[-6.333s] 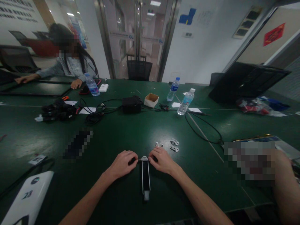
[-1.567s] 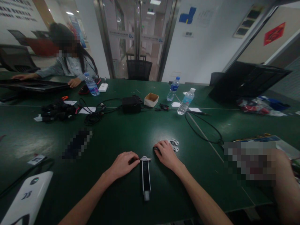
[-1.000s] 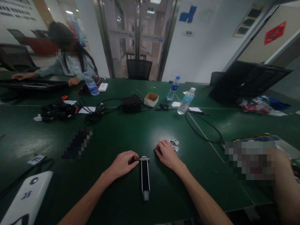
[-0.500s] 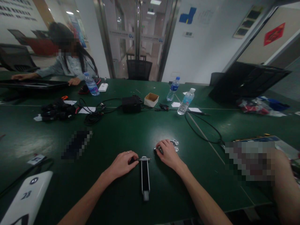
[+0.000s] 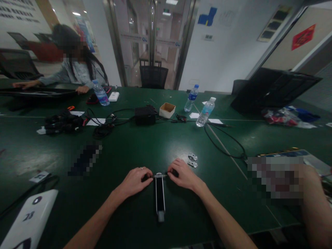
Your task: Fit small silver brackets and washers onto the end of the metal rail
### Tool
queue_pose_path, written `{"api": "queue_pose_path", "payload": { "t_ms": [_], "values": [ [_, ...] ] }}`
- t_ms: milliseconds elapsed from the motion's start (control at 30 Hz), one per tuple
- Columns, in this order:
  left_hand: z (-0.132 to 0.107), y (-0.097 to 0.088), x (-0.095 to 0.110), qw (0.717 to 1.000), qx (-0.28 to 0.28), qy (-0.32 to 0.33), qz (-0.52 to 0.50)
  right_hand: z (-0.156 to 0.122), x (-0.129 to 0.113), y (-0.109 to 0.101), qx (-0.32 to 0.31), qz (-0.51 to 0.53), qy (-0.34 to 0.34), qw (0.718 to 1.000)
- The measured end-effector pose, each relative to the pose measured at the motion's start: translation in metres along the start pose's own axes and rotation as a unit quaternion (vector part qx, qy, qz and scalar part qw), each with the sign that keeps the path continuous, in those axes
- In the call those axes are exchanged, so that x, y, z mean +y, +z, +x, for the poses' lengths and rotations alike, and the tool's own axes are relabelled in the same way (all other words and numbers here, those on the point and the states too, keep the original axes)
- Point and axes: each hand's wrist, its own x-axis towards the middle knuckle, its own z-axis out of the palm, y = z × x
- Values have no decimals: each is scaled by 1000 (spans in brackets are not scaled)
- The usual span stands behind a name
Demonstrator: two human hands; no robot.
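On the table in front of me lies a long, narrow device (image 5: 160, 195) with a black face, a silver frame and a grey block at its near end. A thin metal rod (image 5: 159, 176) crosses its far end. My left hand (image 5: 137, 180) is closed in a pinch on the rod's left end. At the rod's right end, my right hand (image 5: 181, 173) has its fingers pinched together; what lies between them is hidden. Several small silver metal brackets (image 5: 192, 160) rest just beyond my right hand.
A white numbered case (image 5: 31, 218) lies front left, near a dark blurred flat object (image 5: 85, 159). Cables, a black power adapter (image 5: 145, 115), a small open box (image 5: 167, 110) and water bottles (image 5: 205, 112) stand farther back. Another person's arm (image 5: 315, 204) reaches in at right; one person sits far left.
My right hand has moved left and slightly nearer, from beside the metal brackets to the rod's right end, uncovering the brackets. My left hand keeps its place.
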Motion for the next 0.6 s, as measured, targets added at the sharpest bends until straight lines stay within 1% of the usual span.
{"api": "queue_pose_path", "payload": {
  "t_ms": [133, 267, 400, 600],
  "values": [
    [0, 0, 0, 1000, -4, -1, 7, -1, -2, 2, -27, 9, -4, 1000],
    [-1, 0, 1, 1000, -1, -3, 15, -1, -2, 3, -39, 15, -5, 999],
    [-1, 0, 1, 1000, -2, -7, 18, 0, -4, 2, -46, 19, -5, 999],
    [1, 3, -2, 1000, 7, 7, 25, 0, -3, 4, -41, 17, -12, 999]
  ]
}}
